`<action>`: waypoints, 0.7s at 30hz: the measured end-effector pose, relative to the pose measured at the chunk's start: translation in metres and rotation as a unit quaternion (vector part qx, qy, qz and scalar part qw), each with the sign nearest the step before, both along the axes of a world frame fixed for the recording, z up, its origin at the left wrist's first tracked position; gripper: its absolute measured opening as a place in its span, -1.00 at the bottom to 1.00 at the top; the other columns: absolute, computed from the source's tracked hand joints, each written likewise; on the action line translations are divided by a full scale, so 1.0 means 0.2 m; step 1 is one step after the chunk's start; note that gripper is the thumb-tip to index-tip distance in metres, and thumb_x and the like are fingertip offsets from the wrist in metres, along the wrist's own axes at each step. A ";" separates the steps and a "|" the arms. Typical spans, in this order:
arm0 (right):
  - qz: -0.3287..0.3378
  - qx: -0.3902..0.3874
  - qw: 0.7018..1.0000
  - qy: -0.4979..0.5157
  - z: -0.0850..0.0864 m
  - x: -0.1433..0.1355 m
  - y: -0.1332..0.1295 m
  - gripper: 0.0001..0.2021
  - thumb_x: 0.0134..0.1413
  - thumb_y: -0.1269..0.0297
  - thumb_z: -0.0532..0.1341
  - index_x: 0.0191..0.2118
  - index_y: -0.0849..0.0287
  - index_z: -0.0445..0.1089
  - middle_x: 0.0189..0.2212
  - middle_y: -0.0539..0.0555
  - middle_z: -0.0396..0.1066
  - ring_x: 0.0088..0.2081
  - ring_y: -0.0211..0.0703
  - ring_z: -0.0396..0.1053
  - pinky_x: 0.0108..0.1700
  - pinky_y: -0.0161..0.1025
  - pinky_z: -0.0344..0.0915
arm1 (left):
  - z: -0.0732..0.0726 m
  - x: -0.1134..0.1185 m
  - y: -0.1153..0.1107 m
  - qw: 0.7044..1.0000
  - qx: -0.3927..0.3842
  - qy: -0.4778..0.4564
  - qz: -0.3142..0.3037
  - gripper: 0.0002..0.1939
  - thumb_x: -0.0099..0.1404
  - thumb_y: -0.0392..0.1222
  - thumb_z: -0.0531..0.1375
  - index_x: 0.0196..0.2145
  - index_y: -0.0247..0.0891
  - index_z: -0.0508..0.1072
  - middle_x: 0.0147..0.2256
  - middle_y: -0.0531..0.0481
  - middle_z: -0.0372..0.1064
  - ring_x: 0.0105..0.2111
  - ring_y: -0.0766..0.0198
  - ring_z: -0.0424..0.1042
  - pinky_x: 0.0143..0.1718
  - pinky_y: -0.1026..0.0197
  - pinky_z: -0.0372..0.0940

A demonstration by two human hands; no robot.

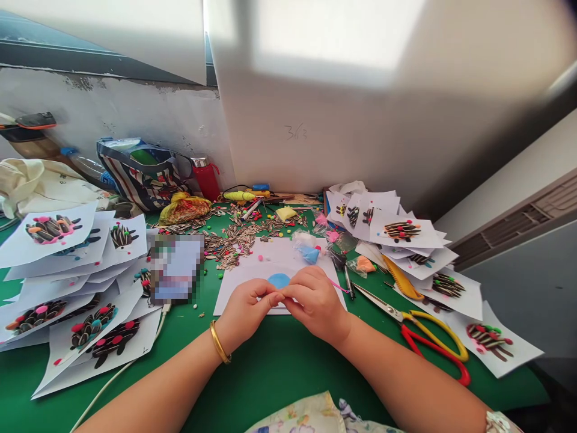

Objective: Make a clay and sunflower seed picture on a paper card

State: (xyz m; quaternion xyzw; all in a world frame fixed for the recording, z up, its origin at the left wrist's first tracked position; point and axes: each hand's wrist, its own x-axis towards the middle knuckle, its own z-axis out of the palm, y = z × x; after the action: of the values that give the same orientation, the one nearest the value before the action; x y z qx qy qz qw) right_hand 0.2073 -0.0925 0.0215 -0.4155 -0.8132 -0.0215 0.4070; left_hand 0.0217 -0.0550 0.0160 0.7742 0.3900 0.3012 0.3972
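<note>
My left hand (252, 311), with a gold bangle at the wrist, is closed in a pinch above the near edge of a white sheet of paper (243, 276). Its thumb and fingertips meet those of my right hand (318, 307), also closed. Whatever lies between the fingertips is too small or hidden to make out. Just behind them a flat blue round of what looks like modelling clay (278, 279) shows on the sheet, partly covered by my fingers. Farther back on the paper lie a bag with blue clay (309, 254) and a small pink bit (260, 258).
Sunflower seeds (234, 243) and coloured balls scatter behind the paper. Seed-decorated sheets pile up left (85, 258) and right (401, 228). Large scissors (406, 316), a yellow cutter (401, 278) and pens (349, 281) lie right. A phone (178, 267) with a cable is left.
</note>
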 end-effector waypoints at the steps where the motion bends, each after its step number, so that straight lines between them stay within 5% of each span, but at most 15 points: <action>1: 0.000 0.000 1.000 0.001 0.00 0.00 0.00 -0.90 0.19 0.38 0.19 -0.31 0.11 0.46 -0.45 0.02 0.40 -0.34 -0.19 0.30 -0.24 -0.18 0.14 | 0.00 0.00 0.00 1.000 0.019 0.006 0.001 -0.71 0.30 -0.02 0.15 -0.48 -0.24 0.47 -0.47 0.01 0.45 -0.43 0.28 0.38 -0.36 0.27 0.25; 8: -0.017 -0.010 1.000 0.019 -0.01 0.01 0.00 -0.93 0.11 0.40 0.22 -0.30 0.11 0.43 -0.41 0.02 0.42 -0.31 -0.17 0.32 -0.20 -0.15 0.18 | 0.01 -0.01 0.00 0.990 0.133 0.035 -0.008 -0.72 0.38 -0.06 0.06 -0.41 -0.22 0.42 -0.45 0.02 0.38 -0.40 0.27 0.33 -0.32 0.23 0.22; 21: -0.017 -0.021 1.000 0.013 -0.02 0.00 0.00 -0.94 0.14 0.40 0.21 -0.29 0.11 0.42 -0.39 0.04 0.42 -0.30 -0.15 0.31 -0.20 -0.14 0.17 | 0.00 0.00 0.00 0.999 0.034 0.010 -0.003 -0.75 0.35 -0.08 0.11 -0.40 -0.24 0.44 -0.42 0.02 0.42 -0.38 0.27 0.37 -0.30 0.24 0.25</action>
State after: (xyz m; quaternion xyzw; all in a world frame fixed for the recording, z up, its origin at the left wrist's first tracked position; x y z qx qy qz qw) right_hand 0.2081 -0.0918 0.0185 -0.4381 -0.8007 -0.0054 0.4085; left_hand 0.0213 -0.0549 0.0155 0.7914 0.3812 0.3053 0.3676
